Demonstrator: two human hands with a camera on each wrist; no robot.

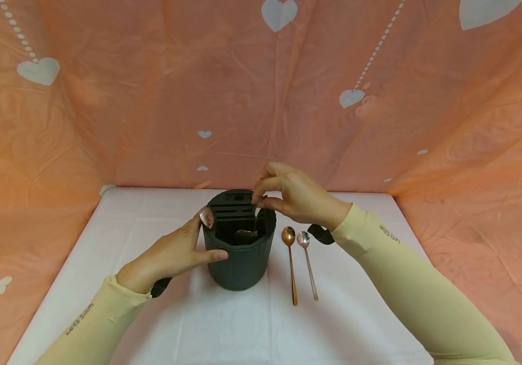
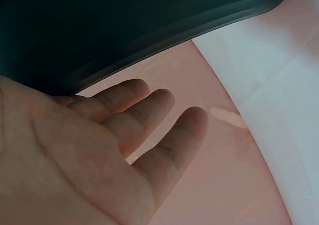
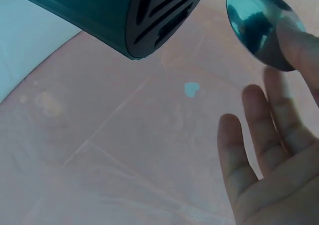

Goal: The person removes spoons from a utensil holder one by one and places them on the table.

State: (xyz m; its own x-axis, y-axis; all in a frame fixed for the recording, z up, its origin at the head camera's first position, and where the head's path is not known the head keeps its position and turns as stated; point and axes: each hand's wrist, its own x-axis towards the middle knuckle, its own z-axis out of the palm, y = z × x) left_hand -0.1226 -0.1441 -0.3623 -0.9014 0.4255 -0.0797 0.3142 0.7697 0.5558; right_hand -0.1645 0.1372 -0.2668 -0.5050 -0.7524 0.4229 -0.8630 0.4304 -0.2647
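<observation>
A dark green utensil holder (image 1: 238,268) with a slotted top stands on the white table. My left hand (image 1: 181,251) rests against its left side, thumb across the front; in the left wrist view its fingers (image 2: 169,150) are extended and grip nothing. A silver spoon bowl (image 1: 207,217) shows at the left rim, beside that hand. Above the holder's right side, my right hand (image 1: 295,195) pinches a silver spoon (image 3: 259,23) by its bowl, the other fingers spread apart. Another shiny spoon bowl (image 1: 246,235) shows in the holder's front opening; how far its handle reaches is unclear.
To the right of the holder lie a gold spoon (image 1: 289,236) and a silver spoon (image 1: 304,240), side by side with handles toward me. An orange cloth (image 1: 243,101) with white hearts hangs behind the table and along both sides.
</observation>
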